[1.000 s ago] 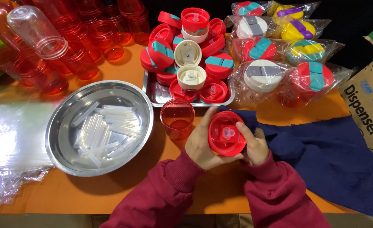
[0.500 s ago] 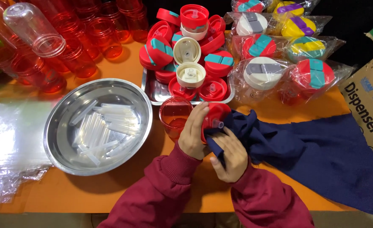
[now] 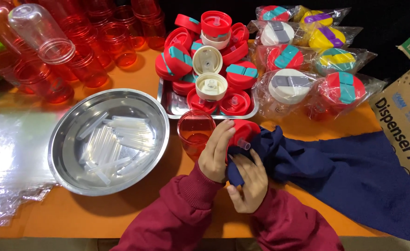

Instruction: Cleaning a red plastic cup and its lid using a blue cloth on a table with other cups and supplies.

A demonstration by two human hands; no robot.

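Left hand [image 3: 215,155] curled around a red lid [image 3: 242,132], fingers wrapped over its rim, lid tipped on edge with its small clear spout toward the right. Right hand [image 3: 246,179] just below and right of it, fingers pressed together against a bunched corner of blue cloth [image 3: 344,172], pushing the cloth up against the lid's underside. Rest of the cloth spread out to the right of that hand across the orange table [image 3: 135,74]. Touching or just left of the left hand's knuckles, a red cup [image 3: 194,132], upright and open. Farther left, a steel bowl [image 3: 65,139] with clear plastic straws [image 3: 109,142] lying inside. Beyond both hands, a steel tray [image 3: 167,104] heaped with red and white lids. Right of the tray, bagged lids [image 3: 307,51] in several colours. Far upper left, stacks of red cups [image 3: 84,51]. Far right, a cardboard box [image 3: 404,111].
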